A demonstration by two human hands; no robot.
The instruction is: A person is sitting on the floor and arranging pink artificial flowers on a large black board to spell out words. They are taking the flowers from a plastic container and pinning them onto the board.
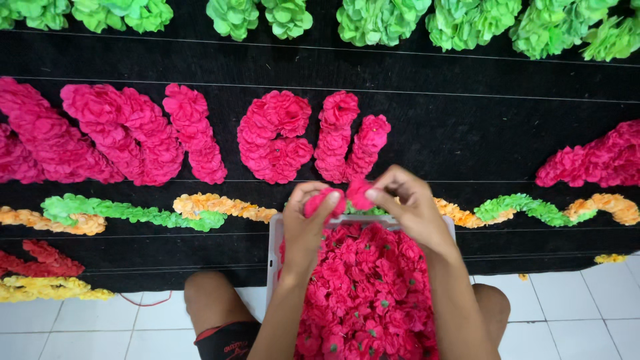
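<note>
Tray (273, 253) of pink flowers (367, 293), hands pinching blooms

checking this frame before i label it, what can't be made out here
- Tray, head view: its inside is buried under pink paper flowers; arms cover the sides.
- Pink flower in the left hand: mostly hidden by fingers.
- Flower at the right hand: partly hidden.
- Green flowers: cut off by the top edge.
- Black board: runs past both side edges.
</note>
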